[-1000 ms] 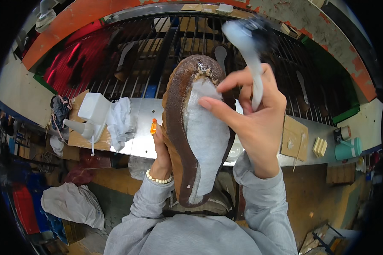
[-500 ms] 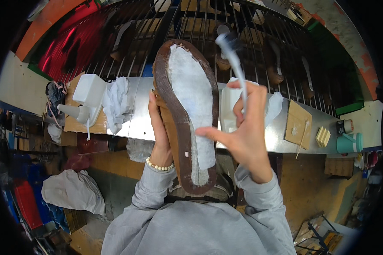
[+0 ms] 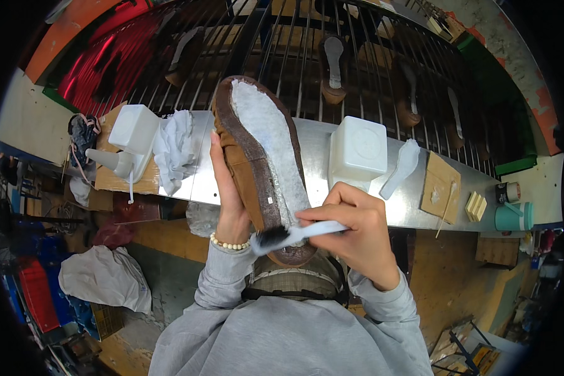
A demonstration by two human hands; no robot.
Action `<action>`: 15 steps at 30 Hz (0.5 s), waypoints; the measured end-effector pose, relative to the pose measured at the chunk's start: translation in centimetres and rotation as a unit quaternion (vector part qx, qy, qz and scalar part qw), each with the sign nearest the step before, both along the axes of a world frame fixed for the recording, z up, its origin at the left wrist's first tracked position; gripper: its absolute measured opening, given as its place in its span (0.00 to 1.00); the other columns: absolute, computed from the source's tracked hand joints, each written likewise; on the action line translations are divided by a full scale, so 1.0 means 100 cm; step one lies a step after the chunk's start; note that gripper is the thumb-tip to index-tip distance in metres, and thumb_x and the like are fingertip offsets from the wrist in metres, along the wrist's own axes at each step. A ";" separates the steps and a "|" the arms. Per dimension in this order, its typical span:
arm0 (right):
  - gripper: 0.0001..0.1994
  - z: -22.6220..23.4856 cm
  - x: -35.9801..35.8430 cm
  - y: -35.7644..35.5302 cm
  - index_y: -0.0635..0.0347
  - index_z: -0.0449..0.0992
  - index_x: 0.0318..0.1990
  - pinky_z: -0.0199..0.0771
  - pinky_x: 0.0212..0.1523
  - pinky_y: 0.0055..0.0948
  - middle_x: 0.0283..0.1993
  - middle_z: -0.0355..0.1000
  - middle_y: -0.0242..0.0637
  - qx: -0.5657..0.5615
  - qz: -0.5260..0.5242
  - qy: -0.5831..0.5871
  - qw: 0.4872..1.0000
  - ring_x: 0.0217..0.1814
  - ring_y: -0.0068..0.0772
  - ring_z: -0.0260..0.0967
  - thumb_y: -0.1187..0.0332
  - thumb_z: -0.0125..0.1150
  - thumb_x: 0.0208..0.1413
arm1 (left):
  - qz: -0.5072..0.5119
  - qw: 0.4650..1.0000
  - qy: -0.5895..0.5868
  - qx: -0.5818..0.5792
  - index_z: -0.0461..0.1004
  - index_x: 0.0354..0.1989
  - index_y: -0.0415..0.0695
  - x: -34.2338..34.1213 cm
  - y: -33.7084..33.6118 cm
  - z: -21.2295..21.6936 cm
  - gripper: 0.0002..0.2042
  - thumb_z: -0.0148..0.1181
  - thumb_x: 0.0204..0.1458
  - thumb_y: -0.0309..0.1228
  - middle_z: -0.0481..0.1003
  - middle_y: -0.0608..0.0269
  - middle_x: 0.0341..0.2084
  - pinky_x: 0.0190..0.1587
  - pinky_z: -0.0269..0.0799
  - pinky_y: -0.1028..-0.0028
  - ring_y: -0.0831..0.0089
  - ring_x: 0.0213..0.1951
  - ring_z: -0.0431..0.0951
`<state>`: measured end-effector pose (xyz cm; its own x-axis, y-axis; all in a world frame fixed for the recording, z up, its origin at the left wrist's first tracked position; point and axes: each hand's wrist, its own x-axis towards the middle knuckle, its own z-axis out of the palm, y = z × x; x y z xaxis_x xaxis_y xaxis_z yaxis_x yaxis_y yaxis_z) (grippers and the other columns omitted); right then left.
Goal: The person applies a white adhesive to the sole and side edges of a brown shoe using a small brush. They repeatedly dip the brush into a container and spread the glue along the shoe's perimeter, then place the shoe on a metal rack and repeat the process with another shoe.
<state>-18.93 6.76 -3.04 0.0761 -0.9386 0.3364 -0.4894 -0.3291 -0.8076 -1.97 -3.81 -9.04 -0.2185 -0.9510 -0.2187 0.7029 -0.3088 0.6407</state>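
Sole up, a brown suede shoe (image 3: 235, 164) tilts in front of me, toe end pointing away. Its sole has a dark brown border around a white, felt-like insert (image 3: 266, 125). My left hand (image 3: 227, 200) holds the shoe along its left side, fingers mostly hidden beneath. In my right hand (image 3: 365, 235) is a brush (image 3: 319, 230) with a white handle and black bristles. The bristles lie over the heel part of the sole, at its left edge; whether they touch it I cannot tell. Right fingertips are close to the insert's heel end, which they partly hide.
A metal ledge holds a white square container (image 3: 358, 149), a white insert piece (image 3: 402, 166), cardboard (image 3: 440, 186) with a thin stick, a teal pot (image 3: 512, 216), a crumpled white cloth (image 3: 174, 150) and a white bottle (image 3: 131, 133). Several shoes (image 3: 334, 66) sit on the barred rack beyond.
The brush has swung from raised upright down across the heel. My right hand has moved down toward the heel, and its thumb has left the insert's middle. The shoe has shifted slightly left.
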 end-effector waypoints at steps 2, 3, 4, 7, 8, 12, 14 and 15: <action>0.18 -0.003 0.003 -0.002 0.57 0.87 0.40 0.57 0.24 0.21 0.26 0.64 0.27 -0.014 -0.004 0.002 1.000 0.26 0.18 0.61 0.80 0.75 0.36 | 0.005 1.000 -0.002 0.004 0.65 0.62 0.44 0.000 0.001 0.000 0.34 0.39 0.64 0.62 0.75 0.56 0.50 0.48 0.80 0.67 0.69 0.48 0.80; 0.18 -0.003 0.003 -0.003 0.57 0.87 0.40 0.57 0.24 0.21 0.26 0.64 0.27 -0.009 -0.008 -0.003 1.000 0.26 0.19 0.62 0.80 0.75 0.36 | 0.020 1.000 -0.005 0.002 0.65 0.62 0.44 0.000 0.001 0.000 0.34 0.39 0.64 0.63 0.75 0.56 0.50 0.48 0.80 0.67 0.69 0.48 0.80; 0.18 -0.002 0.002 -0.005 0.57 0.87 0.39 0.58 0.24 0.21 0.26 0.64 0.27 -0.006 -0.012 -0.011 1.000 0.26 0.20 0.62 0.81 0.75 0.35 | 0.027 1.000 -0.007 -0.013 0.65 0.62 0.44 0.000 0.001 0.000 0.34 0.39 0.64 0.63 0.75 0.56 0.50 0.48 0.80 0.67 0.68 0.48 0.80; 0.17 0.005 -0.003 -0.004 0.58 0.86 0.38 0.59 0.25 0.21 0.26 0.64 0.28 -0.007 -0.011 -0.003 1.000 0.27 0.20 0.63 0.80 0.75 0.35 | 0.036 0.999 -0.007 0.004 0.65 0.62 0.43 0.002 0.000 -0.001 0.35 0.39 0.63 0.64 0.75 0.55 0.49 0.48 0.80 0.67 0.68 0.47 0.80; 0.17 0.006 -0.003 -0.004 0.59 0.86 0.38 0.60 0.25 0.21 0.27 0.64 0.28 -0.021 -0.005 -0.010 1.000 0.27 0.20 0.64 0.80 0.75 0.35 | 0.026 1.000 -0.003 0.007 0.65 0.62 0.43 0.002 0.000 -0.001 0.35 0.39 0.63 0.64 0.75 0.55 0.49 0.48 0.80 0.67 0.68 0.47 0.80; 0.16 0.005 0.001 -0.004 0.60 0.86 0.37 0.60 0.25 0.21 0.27 0.64 0.28 -0.033 0.015 0.010 0.999 0.27 0.20 0.64 0.79 0.76 0.35 | -0.002 1.000 0.010 0.017 0.65 0.62 0.43 0.006 -0.001 -0.003 0.35 0.38 0.63 0.64 0.75 0.55 0.49 0.47 0.81 0.68 0.68 0.48 0.80; 0.15 0.002 0.005 -0.007 0.60 0.85 0.36 0.60 0.25 0.21 0.27 0.64 0.27 -0.050 0.012 0.025 0.998 0.26 0.20 0.63 0.78 0.77 0.36 | -0.001 1.000 0.009 0.008 0.65 0.62 0.43 0.006 -0.001 -0.005 0.36 0.38 0.63 0.64 0.75 0.55 0.50 0.47 0.81 0.68 0.68 0.48 0.80; 0.15 0.002 0.006 -0.008 0.61 0.85 0.36 0.59 0.25 0.21 0.27 0.64 0.27 -0.062 0.008 0.032 0.998 0.26 0.20 0.63 0.78 0.77 0.35 | 0.004 1.000 0.004 -0.002 0.65 0.62 0.43 0.005 -0.001 -0.005 0.36 0.38 0.63 0.64 0.75 0.55 0.50 0.47 0.81 0.68 0.68 0.48 0.80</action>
<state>-18.29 5.99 -2.85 0.1157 -0.8884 0.4443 -0.5322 -0.4331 -0.7274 -1.47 -3.92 -9.58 -0.2125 -0.9537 -0.2129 0.7102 -0.3004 0.6367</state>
